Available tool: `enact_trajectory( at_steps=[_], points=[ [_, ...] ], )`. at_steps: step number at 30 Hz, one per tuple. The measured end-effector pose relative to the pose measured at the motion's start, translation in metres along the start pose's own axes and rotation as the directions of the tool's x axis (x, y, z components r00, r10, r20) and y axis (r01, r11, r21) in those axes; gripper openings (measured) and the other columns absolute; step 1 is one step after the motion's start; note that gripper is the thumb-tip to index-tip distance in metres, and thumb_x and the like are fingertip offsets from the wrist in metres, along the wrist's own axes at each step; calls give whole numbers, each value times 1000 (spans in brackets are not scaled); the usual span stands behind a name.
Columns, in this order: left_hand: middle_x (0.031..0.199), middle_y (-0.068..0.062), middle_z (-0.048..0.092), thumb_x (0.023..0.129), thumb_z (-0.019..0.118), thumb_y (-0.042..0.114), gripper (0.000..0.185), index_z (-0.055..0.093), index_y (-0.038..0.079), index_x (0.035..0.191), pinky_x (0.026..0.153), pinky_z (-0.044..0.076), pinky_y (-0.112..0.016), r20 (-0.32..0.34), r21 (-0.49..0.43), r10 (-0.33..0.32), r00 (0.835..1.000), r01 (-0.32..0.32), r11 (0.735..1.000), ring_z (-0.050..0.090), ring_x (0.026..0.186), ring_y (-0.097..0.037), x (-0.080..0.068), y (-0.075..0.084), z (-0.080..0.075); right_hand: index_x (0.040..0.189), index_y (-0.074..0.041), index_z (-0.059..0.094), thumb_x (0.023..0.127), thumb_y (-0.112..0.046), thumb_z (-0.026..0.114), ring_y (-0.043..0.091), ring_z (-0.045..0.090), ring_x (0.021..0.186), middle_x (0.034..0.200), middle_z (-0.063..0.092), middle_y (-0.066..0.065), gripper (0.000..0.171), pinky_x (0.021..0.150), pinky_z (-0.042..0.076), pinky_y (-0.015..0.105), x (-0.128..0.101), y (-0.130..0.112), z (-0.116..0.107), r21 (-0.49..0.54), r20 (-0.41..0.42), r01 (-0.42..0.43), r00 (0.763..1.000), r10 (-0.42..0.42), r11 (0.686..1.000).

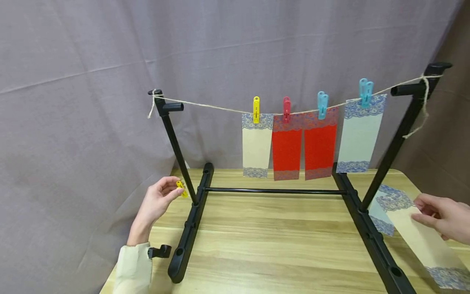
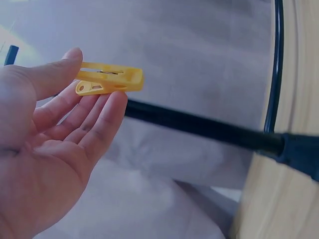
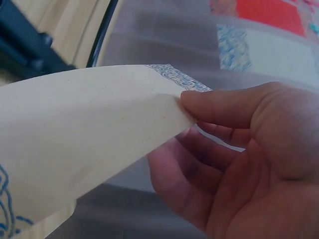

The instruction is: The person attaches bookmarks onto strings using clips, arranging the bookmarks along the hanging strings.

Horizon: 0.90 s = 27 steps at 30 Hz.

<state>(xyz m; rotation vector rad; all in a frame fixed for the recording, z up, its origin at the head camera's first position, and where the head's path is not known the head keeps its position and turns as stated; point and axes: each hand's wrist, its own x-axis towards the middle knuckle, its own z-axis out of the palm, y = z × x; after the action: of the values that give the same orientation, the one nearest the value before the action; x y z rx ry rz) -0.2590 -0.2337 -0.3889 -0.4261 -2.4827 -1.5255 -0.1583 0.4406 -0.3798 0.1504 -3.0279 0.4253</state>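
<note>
My left hand (image 1: 161,198) pinches a yellow clothespin (image 1: 181,189) beside the left post of a black rack (image 1: 176,147); in the left wrist view the yellow clothespin (image 2: 109,79) lies between thumb and fingertips. My right hand (image 1: 440,214) pinches the edge of a cream paper strip (image 1: 422,241) with blue patterned ends, lifted off the table at the right; the right wrist view shows the cream paper strip (image 3: 84,144) held by thumb and fingers. A twine line (image 1: 213,107) spans the rack, with cream, red and pale blue strips (image 1: 319,143) hung by pegs.
A pale blue patterned strip (image 1: 382,212) lies on the wooden table (image 1: 275,245) under the cream one. The rack's feet and crossbar (image 1: 275,190) sit on the table. A grey curtain (image 1: 92,81) hangs behind. A small black clip (image 1: 160,252) sits by my left sleeve.
</note>
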Motion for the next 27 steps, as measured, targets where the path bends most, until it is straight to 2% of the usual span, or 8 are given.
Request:
enact_trajectory(
  at_steps=[6, 11, 14, 19, 22, 27],
  points=[
    [109, -19, 69, 91, 70, 13, 34, 60, -1, 121, 80, 54, -15, 42, -23, 49, 998, -48, 999, 66, 93, -2, 3, 16, 8, 92, -10, 53, 95, -13, 63, 3, 36, 49, 66, 43, -7, 11, 43, 38, 24, 1, -28, -9, 13, 0, 32, 999, -32, 999],
    [108, -18, 69, 91, 70, 10, 30, 59, 1, 117, 81, 54, -16, 44, -58, 107, 993, -104, 993, 66, 92, -4, 7, 32, 12, 98, -9, 55, 96, -15, 62, 5, 40, 51, 72, 50, -5, 10, 45, 41, 25, 5, -52, -15, 86, 54, 25, 998, -29, 996],
    [108, -20, 68, 91, 68, 9, 29, 58, -1, 117, 81, 54, -16, 44, -75, 167, 985, -163, 984, 67, 93, -5, 10, 42, 15, 100, -8, 55, 97, -16, 62, 7, 43, 52, 75, 53, -4, 11, 46, 42, 26, 10, -69, -15, 151, 65, 42, 997, -52, 988],
    [107, -25, 68, 91, 66, 2, 29, 57, -7, 117, 79, 55, -16, 28, -124, 257, 966, -251, 960, 68, 93, -5, 11, 58, 20, 97, -9, 52, 95, -14, 65, 7, 47, 54, 76, 54, -3, 14, 46, 45, 26, 25, -96, -10, 240, 31, 141, 988, -152, 960],
    [108, -26, 68, 90, 66, -1, 28, 57, -8, 116, 79, 55, -17, 43, -143, 290, 956, -281, 949, 68, 93, -4, 12, 65, 24, 98, -10, 54, 93, -14, 67, 6, 48, 55, 75, 57, -4, 15, 47, 46, 26, 30, -107, -8, 262, 14, 179, 982, -189, 948],
    [108, -23, 68, 90, 66, -1, 29, 58, -3, 118, 80, 56, -19, 46, -166, 321, 946, -309, 936, 68, 96, -6, 15, 75, 31, 102, -12, 57, 93, -18, 67, 7, 51, 54, 77, 61, -4, 15, 50, 47, 26, 35, -124, -5, 304, 9, 194, 978, -206, 933]
  ],
)
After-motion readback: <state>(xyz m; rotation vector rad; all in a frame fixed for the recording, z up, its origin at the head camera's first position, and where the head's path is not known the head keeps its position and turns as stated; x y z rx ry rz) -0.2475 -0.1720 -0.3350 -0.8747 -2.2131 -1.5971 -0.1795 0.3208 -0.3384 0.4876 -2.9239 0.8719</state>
